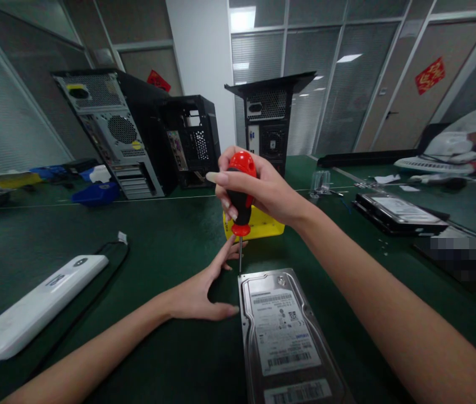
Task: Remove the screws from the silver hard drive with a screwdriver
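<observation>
My right hand is wrapped round the red and black handle of a screwdriver, held upright. Its tip meets the far left corner of a silver hard drive, which lies label up on the green table. My left hand rests just left of the drive with thumb and fingers apart; the thumb tip is at the drive's left edge, and nothing is in the hand. Behind the screwdriver sits a yellow tray, partly hidden by my right hand.
Computer cases stand at the back. A white power strip with a black cable lies at left, near a blue tray. At right are another hard drive, small screws, a clear container and a blurred person's arm.
</observation>
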The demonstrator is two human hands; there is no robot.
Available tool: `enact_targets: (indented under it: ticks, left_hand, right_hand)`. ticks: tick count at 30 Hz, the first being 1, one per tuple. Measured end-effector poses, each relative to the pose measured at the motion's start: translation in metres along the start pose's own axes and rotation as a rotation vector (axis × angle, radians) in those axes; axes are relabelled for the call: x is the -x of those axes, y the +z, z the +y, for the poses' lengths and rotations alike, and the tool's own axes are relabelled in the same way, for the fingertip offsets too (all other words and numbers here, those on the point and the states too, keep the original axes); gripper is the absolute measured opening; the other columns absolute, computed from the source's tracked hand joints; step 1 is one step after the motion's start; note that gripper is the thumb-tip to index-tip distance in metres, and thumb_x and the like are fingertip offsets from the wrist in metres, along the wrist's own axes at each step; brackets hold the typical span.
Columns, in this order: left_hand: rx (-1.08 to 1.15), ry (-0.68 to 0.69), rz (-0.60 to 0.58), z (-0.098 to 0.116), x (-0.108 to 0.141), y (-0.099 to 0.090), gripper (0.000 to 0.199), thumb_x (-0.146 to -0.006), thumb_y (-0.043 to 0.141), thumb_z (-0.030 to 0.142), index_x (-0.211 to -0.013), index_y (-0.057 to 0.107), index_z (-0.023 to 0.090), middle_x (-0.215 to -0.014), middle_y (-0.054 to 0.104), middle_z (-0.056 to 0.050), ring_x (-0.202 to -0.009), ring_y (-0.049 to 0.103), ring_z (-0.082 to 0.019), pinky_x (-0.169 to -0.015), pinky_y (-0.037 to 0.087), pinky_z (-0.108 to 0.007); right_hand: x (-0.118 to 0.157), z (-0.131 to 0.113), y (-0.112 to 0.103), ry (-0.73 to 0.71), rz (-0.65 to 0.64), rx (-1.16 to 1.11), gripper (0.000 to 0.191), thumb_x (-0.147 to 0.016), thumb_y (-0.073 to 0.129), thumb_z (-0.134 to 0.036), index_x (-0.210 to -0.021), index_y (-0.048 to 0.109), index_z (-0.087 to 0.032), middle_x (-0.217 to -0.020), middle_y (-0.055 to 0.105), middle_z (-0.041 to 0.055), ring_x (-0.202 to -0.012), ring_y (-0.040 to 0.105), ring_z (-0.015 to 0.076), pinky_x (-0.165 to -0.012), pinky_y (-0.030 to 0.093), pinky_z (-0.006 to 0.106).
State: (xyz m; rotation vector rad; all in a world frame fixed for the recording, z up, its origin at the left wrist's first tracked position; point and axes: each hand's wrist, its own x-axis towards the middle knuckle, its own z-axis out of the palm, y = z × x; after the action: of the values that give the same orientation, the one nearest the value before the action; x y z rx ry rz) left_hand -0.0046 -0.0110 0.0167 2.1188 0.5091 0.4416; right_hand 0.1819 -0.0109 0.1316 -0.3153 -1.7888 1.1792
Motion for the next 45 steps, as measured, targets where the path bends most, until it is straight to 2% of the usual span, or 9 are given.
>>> enact_targets:
  ticks: [3,6,9,15,18,25,35,40,45]
  left_hand:
    - [0.001,-0.123,0.030,0.015,0.015,0.016,0.155,-0.044,0.087,0.049,-0.138,-0.034,0.027,-0.156,-0.007,-0.013,-0.141,0.007,-0.038,-0.110,0.014,-0.058]
    - [-0.108,-0.283,0.113,0.034,0.030,0.038,0.165,-0.031,0.088,0.054,-0.137,-0.035,0.026,-0.154,-0.016,-0.015,-0.139,-0.006,-0.045,-0.107,0.004,-0.067]
    - [-0.215,-0.256,0.137,0.042,0.038,0.060,0.156,-0.037,0.085,0.054,-0.143,-0.026,0.026,-0.155,-0.012,-0.016,-0.137,0.000,-0.050,-0.105,0.004,-0.070]
    - [-0.343,-0.216,0.206,0.027,0.033,0.083,0.152,-0.042,0.080,0.059,-0.141,-0.030,0.025,-0.155,-0.004,-0.018,-0.136,0.006,-0.053,-0.102,0.009,-0.074]
    - [-0.324,-0.184,0.187,0.028,0.030,0.084,0.153,-0.042,0.080,0.061,-0.140,-0.032,0.025,-0.155,0.003,-0.018,-0.136,0.005,-0.052,-0.103,0.008,-0.074]
    - [-0.306,-0.200,0.226,0.043,0.016,0.079,0.150,-0.046,0.082,0.050,-0.140,-0.032,0.025,-0.155,0.003,-0.017,-0.139,0.005,-0.046,-0.108,0.002,-0.068]
    - [-0.321,-0.181,0.189,0.033,0.004,0.063,0.154,-0.043,0.084,0.050,-0.138,-0.035,0.025,-0.155,0.006,-0.019,-0.139,0.004,-0.046,-0.105,-0.006,-0.070]
    - [-0.303,-0.189,0.201,0.033,-0.004,0.061,0.153,-0.044,0.083,0.052,-0.139,-0.033,0.024,-0.153,0.015,-0.020,-0.138,0.007,-0.047,-0.104,-0.011,-0.069]
    - [-0.282,-0.206,0.205,0.034,-0.005,0.060,0.152,-0.045,0.083,0.052,-0.140,-0.032,0.023,-0.153,0.018,-0.019,-0.139,0.010,-0.044,-0.107,-0.010,-0.066]
  right_hand:
    - [-0.001,0.001,-0.001,0.006,-0.009,0.001,0.026,-0.082,0.061,-0.032,-0.085,0.039,-0.019,-0.061,0.051,-0.0079,-0.049,0.053,0.0033,-0.051,0.045,0.017]
    - [-0.002,0.002,-0.001,-0.008,-0.017,0.003,0.022,-0.083,0.059,-0.029,-0.085,0.040,-0.019,-0.062,0.052,-0.0080,-0.050,0.053,0.0029,-0.052,0.045,0.017]
    - [-0.003,0.003,0.000,-0.038,-0.042,-0.002,0.018,-0.084,0.058,-0.027,-0.086,0.042,-0.018,-0.062,0.052,-0.0077,-0.050,0.053,0.0033,-0.051,0.044,0.017]
    - [-0.003,0.000,-0.002,-0.044,-0.080,0.002,0.018,-0.084,0.059,-0.027,-0.087,0.045,-0.017,-0.064,0.052,-0.0067,-0.052,0.054,0.0041,-0.054,0.047,0.018]
    - [-0.002,0.000,-0.003,-0.023,-0.064,0.011,0.019,-0.083,0.060,-0.029,-0.086,0.045,-0.017,-0.066,0.053,-0.0058,-0.053,0.054,0.0047,-0.055,0.048,0.020]
    - [-0.001,0.003,0.000,-0.019,0.148,0.076,0.021,-0.080,0.062,-0.033,-0.083,0.047,-0.019,-0.065,0.051,-0.0057,-0.054,0.052,0.0054,-0.057,0.048,0.021]
    - [-0.008,0.015,-0.026,-0.009,0.241,0.084,0.024,-0.078,0.065,-0.032,-0.084,0.047,-0.018,-0.065,0.052,-0.0057,-0.054,0.053,0.0057,-0.054,0.051,0.022]
    - [-0.013,0.018,-0.026,-0.022,0.198,0.091,0.024,-0.078,0.065,-0.033,-0.083,0.047,-0.018,-0.065,0.052,-0.0055,-0.053,0.053,0.0059,-0.054,0.051,0.022]
    - [-0.016,0.020,-0.024,-0.053,0.263,0.152,0.025,-0.078,0.064,-0.034,-0.082,0.046,-0.018,-0.062,0.051,-0.0058,-0.048,0.051,0.0064,-0.051,0.050,0.023]
